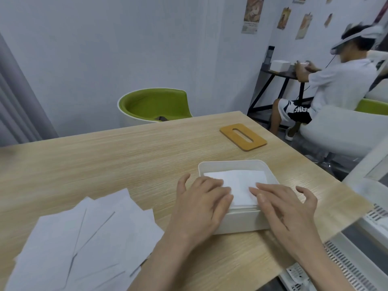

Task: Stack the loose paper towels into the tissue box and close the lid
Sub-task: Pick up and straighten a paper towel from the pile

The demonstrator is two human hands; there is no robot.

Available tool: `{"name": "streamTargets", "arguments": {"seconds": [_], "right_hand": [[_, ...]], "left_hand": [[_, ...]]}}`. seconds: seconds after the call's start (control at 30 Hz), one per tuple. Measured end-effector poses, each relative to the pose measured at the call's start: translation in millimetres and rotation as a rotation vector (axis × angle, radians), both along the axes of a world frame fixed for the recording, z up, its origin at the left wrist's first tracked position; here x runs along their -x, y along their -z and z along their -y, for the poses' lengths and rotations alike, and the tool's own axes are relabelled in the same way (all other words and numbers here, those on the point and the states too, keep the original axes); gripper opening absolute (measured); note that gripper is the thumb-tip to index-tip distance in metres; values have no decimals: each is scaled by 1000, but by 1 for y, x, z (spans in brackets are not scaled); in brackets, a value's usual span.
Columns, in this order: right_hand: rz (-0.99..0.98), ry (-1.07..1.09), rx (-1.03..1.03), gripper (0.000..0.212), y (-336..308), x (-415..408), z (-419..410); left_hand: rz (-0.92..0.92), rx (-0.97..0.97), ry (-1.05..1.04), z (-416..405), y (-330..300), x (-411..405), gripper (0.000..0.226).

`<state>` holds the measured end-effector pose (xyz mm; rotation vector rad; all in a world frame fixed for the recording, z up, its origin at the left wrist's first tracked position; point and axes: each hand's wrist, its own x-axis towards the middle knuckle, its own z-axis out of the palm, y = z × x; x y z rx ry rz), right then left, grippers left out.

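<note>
A white tissue box (241, 222) stands open on the wooden table, with a stack of white paper towels (239, 181) inside it. My left hand (201, 204) lies flat over the box's near left part, fingers spread on the stack. On the near right part my right hand (285, 206) rests the same way, fingertips on the towels. Several loose paper towels (84, 238) lie fanned out on the table at the lower left. The wooden lid (243, 137) with a slot lies flat on the table beyond the box, apart from it.
A green and white chair (155, 106) stands behind the table's far edge. At the right, another person (336, 80) sits at a small dark table. The table's right edge (336, 177) runs close to the box, with white grilled equipment (346, 267) below it.
</note>
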<state>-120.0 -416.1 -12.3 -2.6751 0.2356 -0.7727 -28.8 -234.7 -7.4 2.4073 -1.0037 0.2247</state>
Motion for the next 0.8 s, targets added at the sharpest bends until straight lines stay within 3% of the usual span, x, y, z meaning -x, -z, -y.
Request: {"name": "streamTargets", "arguments": {"seconds": [0.2, 0.67, 0.8], "right_hand": [[-58, 45, 49, 48, 1, -3, 0], [-70, 78, 60, 47, -2, -7, -5], [-23, 75, 17, 43, -6, -6, -10]], "left_hand": [[11, -81, 24, 1, -2, -3, 71], [7, -54, 41, 2, -2, -2, 71], [-88, 78, 35, -1, -4, 1, 42]]}}
